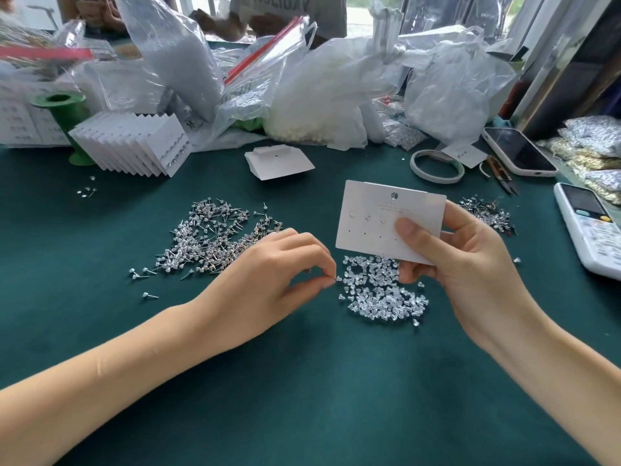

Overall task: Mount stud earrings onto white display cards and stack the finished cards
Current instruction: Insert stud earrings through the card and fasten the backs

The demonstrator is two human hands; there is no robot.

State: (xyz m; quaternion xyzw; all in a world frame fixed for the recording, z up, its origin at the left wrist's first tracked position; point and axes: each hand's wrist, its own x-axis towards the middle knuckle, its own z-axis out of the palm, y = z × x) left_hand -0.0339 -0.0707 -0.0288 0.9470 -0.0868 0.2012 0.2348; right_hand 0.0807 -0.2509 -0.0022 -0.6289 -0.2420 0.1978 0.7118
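Step in hand: fitting a clear back behind a stud on the card, as I judge it; three studs sit in the top row, the fourth place is under the thumb, and the lower row of holes is bare.
Right hand point(450, 250): holds the white rectangular display card point(386, 216) upright above the tabletop, thumb pressed on its face, fingers curled behind.
Left hand point(279, 264): thumb and forefinger pinched together at the near edge of the heap of clear plastic earring backs point(383, 290); a single back lies right at the fingertips, though whether it is gripped I cannot tell.
Studs: the loose pile of silver stud earrings point(215, 237) lies on the dark green felt tabletop point(302, 381) just beyond the left hand; a smaller scatter point(487, 213) lies behind the card.
Finished cards: a fanned stack of white cards point(131, 142) stands at the far left, leaning on a green spool point(64, 109).
Blank cards: a few white blanks point(279, 163) lie flat beyond the held card.
Next move: probably lift one back, carry it behind the card and push it onto a post; it calls for a fine pinch and a steady card.
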